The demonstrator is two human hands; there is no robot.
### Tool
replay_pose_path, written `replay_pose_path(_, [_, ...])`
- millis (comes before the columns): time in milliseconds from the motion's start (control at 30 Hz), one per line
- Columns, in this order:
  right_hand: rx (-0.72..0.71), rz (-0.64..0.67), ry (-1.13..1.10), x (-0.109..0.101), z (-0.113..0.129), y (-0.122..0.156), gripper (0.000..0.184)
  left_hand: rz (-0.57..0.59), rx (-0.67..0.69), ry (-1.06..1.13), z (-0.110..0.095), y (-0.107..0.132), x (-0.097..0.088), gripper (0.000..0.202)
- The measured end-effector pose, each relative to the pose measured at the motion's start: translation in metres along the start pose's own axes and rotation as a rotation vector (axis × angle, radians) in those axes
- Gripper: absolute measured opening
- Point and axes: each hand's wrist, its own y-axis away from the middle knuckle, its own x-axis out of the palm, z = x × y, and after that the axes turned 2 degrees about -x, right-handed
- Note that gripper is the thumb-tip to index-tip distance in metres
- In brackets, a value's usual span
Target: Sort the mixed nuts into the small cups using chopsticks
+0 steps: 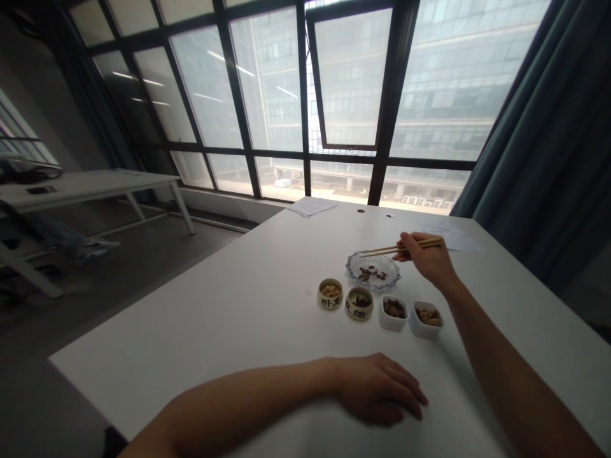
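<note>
Chopsticks [401, 249] are held over a glass dish [389, 267] by the right hand [427, 257]. The left hand [382, 389] is rested on the counter [191, 331] (white-topped).

Five dishes [359, 303] separate left hand [379, 389] from right hand [428, 259], probably passable leftward.

**Brushed characters on two cups; blurred**
Dark brush-style characters [330, 303] mark a small ceramic cup [330, 294] and its twin [359, 303]; both sit at 7 o'clock from the glass dish [372, 270]; the strokes are too small to read.
</note>
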Motion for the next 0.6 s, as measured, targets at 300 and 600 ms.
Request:
replay_pose_path(300, [0.048,0.128,0.177,-0.010,-0.063,-0.014,0.052,-0.008,0.035,-0.017,-0.002,-0.002,-0.002,0.041])
replay_pose_path(600, [0.049,0.112,0.170,-0.012,-0.087,-0.019,0.054,-0.004,0.036,-0.023,-0.001,-0.002,-0.002,0.040])
